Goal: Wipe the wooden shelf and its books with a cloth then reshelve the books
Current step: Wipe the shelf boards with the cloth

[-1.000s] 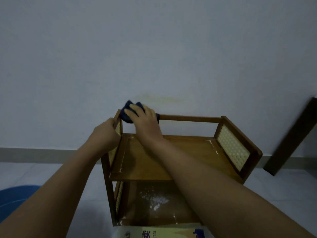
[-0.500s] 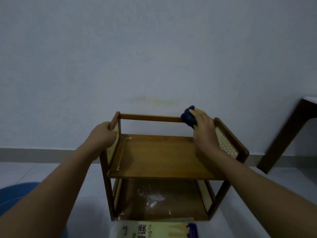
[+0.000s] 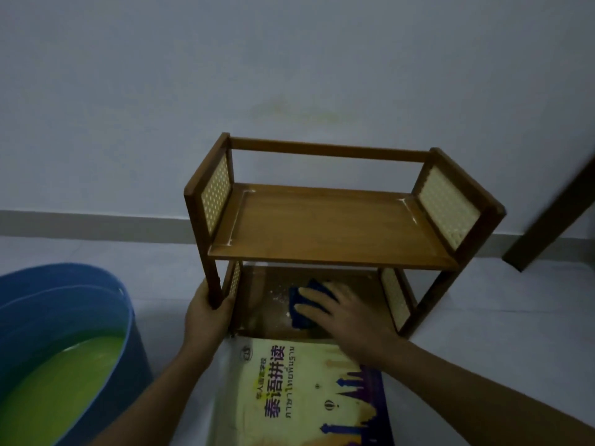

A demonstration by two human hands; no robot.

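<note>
A two-tier wooden shelf (image 3: 325, 230) with woven side panels stands on the floor against the wall. My left hand (image 3: 206, 317) grips the bottom of its front left leg. My right hand (image 3: 341, 313) presses a dark blue cloth (image 3: 301, 309) flat on the lower board, where white dust specks show. A cream and purple book (image 3: 309, 391) lies flat on the floor in front of the shelf, under my right forearm. The top board is bare.
A blue basin (image 3: 64, 317) holding yellow-green liquid sits on the floor at the left. A dark wooden furniture leg (image 3: 557, 214) slants at the right edge. A grey baseboard runs along the wall behind the shelf.
My right hand carried the cloth from the top rear rail's right end down to the lower board. My left hand dropped from the top left panel to the front left leg.
</note>
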